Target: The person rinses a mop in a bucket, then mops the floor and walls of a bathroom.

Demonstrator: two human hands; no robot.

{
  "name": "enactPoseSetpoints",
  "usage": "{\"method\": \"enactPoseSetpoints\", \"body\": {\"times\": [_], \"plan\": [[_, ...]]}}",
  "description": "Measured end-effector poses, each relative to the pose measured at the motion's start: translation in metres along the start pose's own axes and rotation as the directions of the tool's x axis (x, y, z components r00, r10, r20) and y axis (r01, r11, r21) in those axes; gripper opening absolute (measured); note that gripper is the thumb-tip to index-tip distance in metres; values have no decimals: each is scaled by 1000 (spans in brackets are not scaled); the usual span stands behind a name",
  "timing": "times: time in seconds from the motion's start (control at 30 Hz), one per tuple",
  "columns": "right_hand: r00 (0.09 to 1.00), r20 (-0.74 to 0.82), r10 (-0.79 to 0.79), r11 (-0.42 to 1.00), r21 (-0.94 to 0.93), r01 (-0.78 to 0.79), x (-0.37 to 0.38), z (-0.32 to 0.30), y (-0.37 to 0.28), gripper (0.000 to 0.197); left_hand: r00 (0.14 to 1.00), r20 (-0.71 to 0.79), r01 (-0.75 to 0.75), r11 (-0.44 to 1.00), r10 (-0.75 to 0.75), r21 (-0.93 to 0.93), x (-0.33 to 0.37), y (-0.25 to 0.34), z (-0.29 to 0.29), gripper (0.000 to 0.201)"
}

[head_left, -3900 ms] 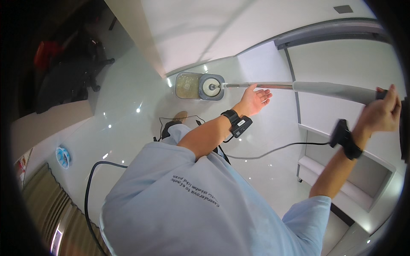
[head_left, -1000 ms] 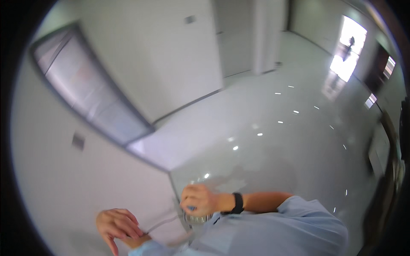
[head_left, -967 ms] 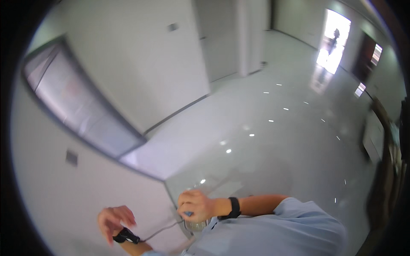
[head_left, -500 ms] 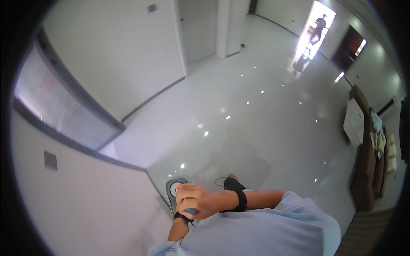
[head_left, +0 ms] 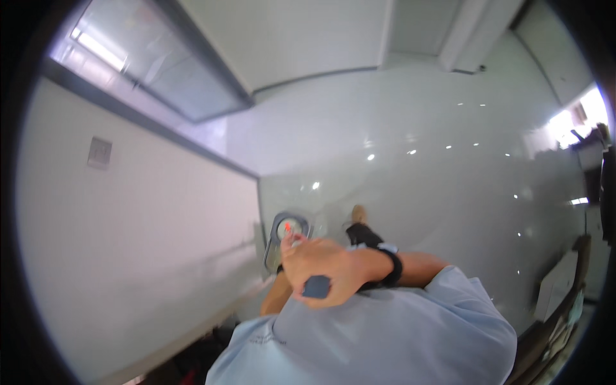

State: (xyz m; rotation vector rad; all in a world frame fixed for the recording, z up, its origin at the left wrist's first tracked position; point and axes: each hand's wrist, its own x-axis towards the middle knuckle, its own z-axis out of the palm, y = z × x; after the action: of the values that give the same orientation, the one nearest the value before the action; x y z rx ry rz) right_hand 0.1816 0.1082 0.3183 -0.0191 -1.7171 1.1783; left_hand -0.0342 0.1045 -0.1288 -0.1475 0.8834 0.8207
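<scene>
My right hand (head_left: pixel 321 266) reaches across my body from the right, fingers closed. The flat dark blue-grey end of an object (head_left: pixel 316 287) shows at the hand's lower side; its kind cannot be made out. A small orange-red piece (head_left: pixel 288 226) shows just past my fingertips; whether it belongs to that object is unclear. My left forearm (head_left: pixel 276 296) comes up beneath, and my left hand is hidden behind the right. Below my hands, against the wall, stands a grey-framed folding stool (head_left: pixel 277 221) with a round pale centre, partly covered.
A white wall (head_left: pixel 147 218) with a switch plate (head_left: pixel 99 153) runs along my left. Ahead is a grey-framed glass door (head_left: pixel 186 64). The shiny floor (head_left: pixel 443 199) spreads to the right. A white table (head_left: pixel 557 285) stands at the far right, and my shoe (head_left: pixel 359 213) shows ahead.
My view has swung right and down, so doors and furniture shift across the picture. My right hand has turned, showing more of the dark blue-grey end. The bright doorway has moved to the right rim.
</scene>
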Motion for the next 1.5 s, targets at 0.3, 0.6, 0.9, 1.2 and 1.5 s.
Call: {"method": "enactPoseSetpoints", "body": {"times": [0.3,0.6,0.9,1.2,1.5], "plan": [[988,2,-151,945,295,144,28,-140,-44,20,978,-182,-198,701,99,-685,-22,-5,136,25],[993,-16,-114,913,393,111,52,-245,-36,25,869,-493,-379,693,39,-613,51,5,149,25],[991,-99,-91,879,459,127,117,-334,37,33,874,-481,-373,538,-70,-756,73,68,190,22],[906,-420,50,909,395,133,237,-439,91,30,910,-408,-319,510,-70,-799,108,161,303,21],[990,75,-116,963,253,94,332,-489,125,23,938,-341,-276,465,-59,-841,151,281,374,26]]}}
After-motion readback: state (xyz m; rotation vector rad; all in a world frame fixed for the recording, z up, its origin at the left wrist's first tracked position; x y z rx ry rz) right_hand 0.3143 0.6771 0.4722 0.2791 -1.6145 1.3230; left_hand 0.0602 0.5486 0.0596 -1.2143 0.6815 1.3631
